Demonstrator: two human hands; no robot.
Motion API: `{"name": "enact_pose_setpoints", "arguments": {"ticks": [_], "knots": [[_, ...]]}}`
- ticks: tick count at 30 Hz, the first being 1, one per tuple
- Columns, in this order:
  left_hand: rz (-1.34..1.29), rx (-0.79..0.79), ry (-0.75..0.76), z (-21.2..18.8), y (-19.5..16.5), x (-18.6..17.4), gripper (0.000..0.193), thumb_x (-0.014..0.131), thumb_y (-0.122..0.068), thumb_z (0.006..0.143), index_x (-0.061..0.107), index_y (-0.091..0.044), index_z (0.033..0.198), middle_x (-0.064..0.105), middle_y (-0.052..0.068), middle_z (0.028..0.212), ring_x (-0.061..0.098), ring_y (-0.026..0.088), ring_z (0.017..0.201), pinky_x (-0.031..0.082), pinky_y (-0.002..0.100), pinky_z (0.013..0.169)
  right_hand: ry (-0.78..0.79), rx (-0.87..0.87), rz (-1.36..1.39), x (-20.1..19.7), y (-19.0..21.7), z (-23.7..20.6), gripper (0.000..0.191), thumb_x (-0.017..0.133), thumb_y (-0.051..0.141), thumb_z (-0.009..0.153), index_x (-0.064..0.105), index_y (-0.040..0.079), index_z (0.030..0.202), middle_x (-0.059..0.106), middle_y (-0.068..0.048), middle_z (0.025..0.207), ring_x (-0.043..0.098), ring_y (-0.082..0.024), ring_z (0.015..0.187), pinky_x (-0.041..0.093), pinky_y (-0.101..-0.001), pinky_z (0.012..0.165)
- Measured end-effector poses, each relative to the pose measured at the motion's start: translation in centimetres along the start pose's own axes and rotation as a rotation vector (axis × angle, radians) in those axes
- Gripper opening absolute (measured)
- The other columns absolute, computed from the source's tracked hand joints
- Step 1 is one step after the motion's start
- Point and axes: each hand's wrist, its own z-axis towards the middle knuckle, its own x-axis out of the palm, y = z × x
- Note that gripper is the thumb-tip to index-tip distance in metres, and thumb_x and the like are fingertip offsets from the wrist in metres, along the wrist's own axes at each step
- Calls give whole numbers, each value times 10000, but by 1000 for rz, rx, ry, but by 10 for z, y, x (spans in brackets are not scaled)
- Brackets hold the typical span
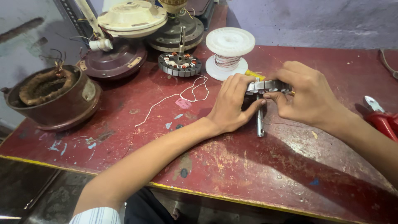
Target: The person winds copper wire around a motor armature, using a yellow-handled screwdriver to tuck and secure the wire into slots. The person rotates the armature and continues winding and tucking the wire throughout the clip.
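Note:
A round grey metal stator (268,86) with slotted teeth stands on edge over the red table (232,166), its steel shaft (260,122) pointing toward me. My left hand (233,103) grips the stator's left side. My right hand (304,93) grips its right side, thumb and fingers pinched near the rim. A thin copper wire (271,56) runs from the stator area toward a white plastic spool (229,52) of wire just behind my hands.
A second wound stator (179,64) sits behind the spool. Fan motor housings (120,60) and a brown winding-filled casing (52,97) crowd the back left. White string (182,93) lies loose. Red-handled pliers (381,118) rest at the right edge.

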Motion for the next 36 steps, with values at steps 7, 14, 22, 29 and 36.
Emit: {"name": "enact_pose_setpoints", "arguments": {"ticks": [7,14,22,29,36], "knots": [[10,11,14,-2,5,2,524,759,-288,956,501,-26,1330,568,162,1212,552,360,1147,431,456,1012,31,-6,29,-4,2,-2,260,721,-20,765,682,-19,1023,587,-136,871,611,-292,777,499,-397,665],[30,70,72,2,18,-6,466,749,-289,967,524,-26,1279,585,163,1118,584,358,1055,470,448,943,-25,-14,23,8,2,1,211,725,-12,734,625,-43,916,555,-162,840,572,-335,779,465,-447,672],[18,377,332,55,37,-20,555,771,-308,877,505,-28,1275,664,116,995,658,359,811,494,450,696,-27,-16,15,10,-9,-1,227,687,-54,691,572,-48,887,550,-179,846,563,-370,802,464,-451,695],[209,69,778,109,19,-29,546,852,-379,669,629,-5,999,664,154,702,661,375,681,495,469,574,-30,0,100,8,-3,2,289,760,-8,693,650,-20,961,579,-163,861,588,-336,770,471,-430,663],[-1,-88,818,102,14,-36,400,823,-362,677,736,23,746,618,189,531,637,322,464,508,419,503,-51,3,61,8,3,-2,291,763,-1,727,693,-11,1010,601,-144,844,606,-306,767,479,-407,666]]}}
